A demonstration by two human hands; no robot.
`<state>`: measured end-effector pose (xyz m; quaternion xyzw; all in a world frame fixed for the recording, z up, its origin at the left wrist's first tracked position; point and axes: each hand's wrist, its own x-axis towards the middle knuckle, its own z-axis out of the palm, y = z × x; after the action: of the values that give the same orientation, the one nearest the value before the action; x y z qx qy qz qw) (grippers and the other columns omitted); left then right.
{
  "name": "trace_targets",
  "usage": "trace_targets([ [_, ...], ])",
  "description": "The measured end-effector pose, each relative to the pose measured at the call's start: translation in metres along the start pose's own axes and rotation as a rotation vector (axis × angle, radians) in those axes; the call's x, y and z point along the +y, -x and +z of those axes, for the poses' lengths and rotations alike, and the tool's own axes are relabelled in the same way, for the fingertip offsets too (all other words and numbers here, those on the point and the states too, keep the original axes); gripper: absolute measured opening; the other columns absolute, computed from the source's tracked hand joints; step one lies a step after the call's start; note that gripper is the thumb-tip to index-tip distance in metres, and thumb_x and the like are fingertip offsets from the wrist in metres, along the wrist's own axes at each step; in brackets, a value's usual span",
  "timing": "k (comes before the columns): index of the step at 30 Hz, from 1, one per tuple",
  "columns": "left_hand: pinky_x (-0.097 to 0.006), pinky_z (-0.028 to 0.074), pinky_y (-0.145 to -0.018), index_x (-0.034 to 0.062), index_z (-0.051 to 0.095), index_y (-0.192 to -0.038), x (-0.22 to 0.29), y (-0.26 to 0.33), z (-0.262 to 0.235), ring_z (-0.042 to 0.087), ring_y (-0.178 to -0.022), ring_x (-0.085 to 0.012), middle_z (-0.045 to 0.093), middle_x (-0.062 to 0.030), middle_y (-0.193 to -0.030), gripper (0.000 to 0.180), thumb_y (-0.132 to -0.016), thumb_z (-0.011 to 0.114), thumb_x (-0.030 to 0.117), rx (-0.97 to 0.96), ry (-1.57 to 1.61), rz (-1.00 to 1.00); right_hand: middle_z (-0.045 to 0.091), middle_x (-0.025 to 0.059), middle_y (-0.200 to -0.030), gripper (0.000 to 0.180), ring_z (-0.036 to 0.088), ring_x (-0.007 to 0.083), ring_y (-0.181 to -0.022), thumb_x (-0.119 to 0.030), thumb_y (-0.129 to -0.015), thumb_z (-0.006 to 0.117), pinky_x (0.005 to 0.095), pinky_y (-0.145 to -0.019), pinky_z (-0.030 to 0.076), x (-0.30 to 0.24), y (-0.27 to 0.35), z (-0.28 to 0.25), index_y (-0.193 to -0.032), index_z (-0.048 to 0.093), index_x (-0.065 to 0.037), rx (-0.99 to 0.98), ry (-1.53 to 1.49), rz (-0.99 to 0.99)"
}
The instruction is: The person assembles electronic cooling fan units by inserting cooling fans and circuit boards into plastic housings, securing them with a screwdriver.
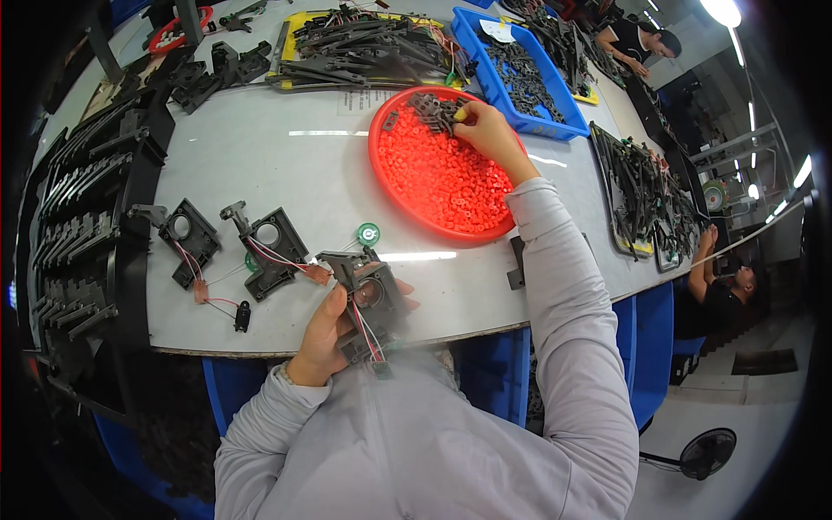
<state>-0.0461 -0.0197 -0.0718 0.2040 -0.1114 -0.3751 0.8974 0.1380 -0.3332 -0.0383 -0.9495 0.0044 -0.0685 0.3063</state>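
Note:
My left hand (319,340) is wrapped around a dark grey plastic housing (381,293) with a round opening. Red and white wires run down it to a small green circuit board (381,370). Over the far side of a round red tray (378,178), my right hand (485,130) pinches at a heap of small dark grey plastic parts (431,111). Something yellow covers a fingertip; what lies between the fingers is hidden. Small red-orange plastic pieces (442,182) fill most of the tray. Two similar wired housings, a middle one (276,251) and a left one (189,238), lie on the table.
A black rack (130,173) of grey parts stands left. At the back are a blue bin (555,126) of small dark parts and a yellow-edged tray (286,82) of long parts. Another loaded tray (637,247) sits right. Two people work beyond the table's right side.

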Motion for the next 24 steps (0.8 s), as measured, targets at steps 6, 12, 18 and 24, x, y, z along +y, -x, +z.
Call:
trace_targets([
  [6, -0.047, 0.039, -0.098, 0.0056, 0.030, -0.137, 0.000, 0.000, -0.002, 0.047, -0.118, -0.0360, 0.043, -0.0251, -0.128, 0.062, -0.093, 0.039, 0.049, -0.020, 0.004, -0.011, 0.063, 0.0119, -0.078, 0.019, 0.061, 0.0252, -0.074, -0.012, -0.071, 0.067, 0.0350, -0.069, 0.047, -0.039, 0.064, -0.020, -0.087, 0.063, -0.001, -0.023, 0.033, -0.244],
  [12, -0.046, 0.040, -0.098, 0.0066, 0.030, -0.137, 0.002, -0.002, -0.002, 0.047, -0.117, -0.0361, 0.043, -0.0251, -0.128, 0.061, -0.093, 0.040, 0.048, -0.042, -0.006, -0.021, 0.063, 0.0125, -0.080, 0.021, 0.061, 0.0269, -0.076, -0.016, -0.076, 0.067, 0.0368, -0.069, 0.047, -0.044, 0.088, -0.019, -0.091, 0.064, -0.002, -0.141, 0.083, -0.308],
  [18, -0.047, 0.040, -0.097, 0.0054, 0.032, -0.136, 0.002, -0.001, -0.001, 0.047, -0.117, -0.0369, 0.044, -0.0260, -0.126, 0.062, -0.092, 0.041, 0.048, -0.015, -0.024, 0.002, 0.065, 0.0132, -0.081, 0.028, 0.062, 0.0223, -0.075, -0.021, -0.075, 0.069, 0.0324, -0.071, 0.048, -0.034, 0.034, -0.005, -0.092, 0.064, 0.002, 0.151, 0.160, -0.129],
  [24, -0.047, 0.041, -0.096, 0.0047, 0.033, -0.135, 0.000, 0.001, -0.003, 0.048, -0.117, -0.0370, 0.044, -0.0258, -0.126, 0.062, -0.092, 0.042, 0.048, -0.011, -0.003, 0.020, 0.068, 0.0114, -0.083, 0.021, 0.063, 0.0162, -0.072, -0.010, -0.078, 0.063, 0.0283, -0.070, 0.048, -0.023, 0.028, -0.012, -0.093, 0.064, 0.004, 0.082, 0.013, -0.015],
])
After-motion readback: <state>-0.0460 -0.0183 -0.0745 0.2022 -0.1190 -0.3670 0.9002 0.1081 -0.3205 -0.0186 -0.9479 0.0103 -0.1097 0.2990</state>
